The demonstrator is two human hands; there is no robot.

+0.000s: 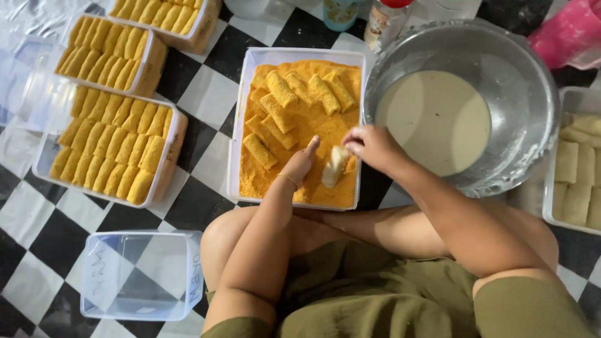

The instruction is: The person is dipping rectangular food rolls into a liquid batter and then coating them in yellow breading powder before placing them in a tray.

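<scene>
A white rectangular plastic tray of orange breadcrumbs [243, 125] is sitting on the black-and-white checkered floor [206, 94], with a round steel bowl of pale batter [526, 81] lying to its right and clear plastic boxes of breaded rolls [164, 163] lying to its left. A pale uncoated roll [334, 166] is resting in the tray.

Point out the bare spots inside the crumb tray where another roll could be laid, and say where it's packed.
In the crumb tray, open crumbs lie along the near edge, below the left hand and the pale roll under the right hand, and in a patch at mid-right. The far end and left side are crowded with coated rolls.
</scene>
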